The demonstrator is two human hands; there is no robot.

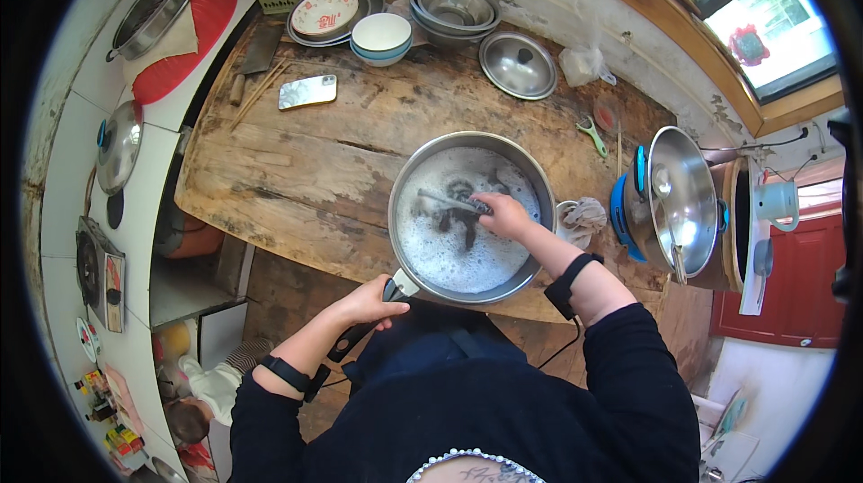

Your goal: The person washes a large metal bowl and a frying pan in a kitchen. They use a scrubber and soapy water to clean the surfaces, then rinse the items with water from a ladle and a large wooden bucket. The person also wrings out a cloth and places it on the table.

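A deep metal pan (pixel 396 240) filled with foamy liquid stands at the front edge of a worn wooden table (pixel 290 166). My left hand (pixel 371 304) is closed around the pan's black handle where it meets the rim. My right hand (pixel 502 213) reaches over the pan's right side, its fingers closed on a grey scrubbing pad or cloth (pixel 482 206) at the foam's surface. A thin, blurred streak runs left from the fingers; I cannot tell what it is. Dark patches show through the foam around it. A crumpled cloth (pixel 584 214) lies just right of the pan.
Behind the pan are a phone (pixel 307 92), stacked bowls (pixel 381 34), metal basins (pixel 455 7) and a lid (pixel 518 65). A green peeler (pixel 593 137) and a large steel basin (pixel 682 203) are on the right. A cleaver (pixel 261 48) lies back left. A small child (pixel 209 392) is low at left.
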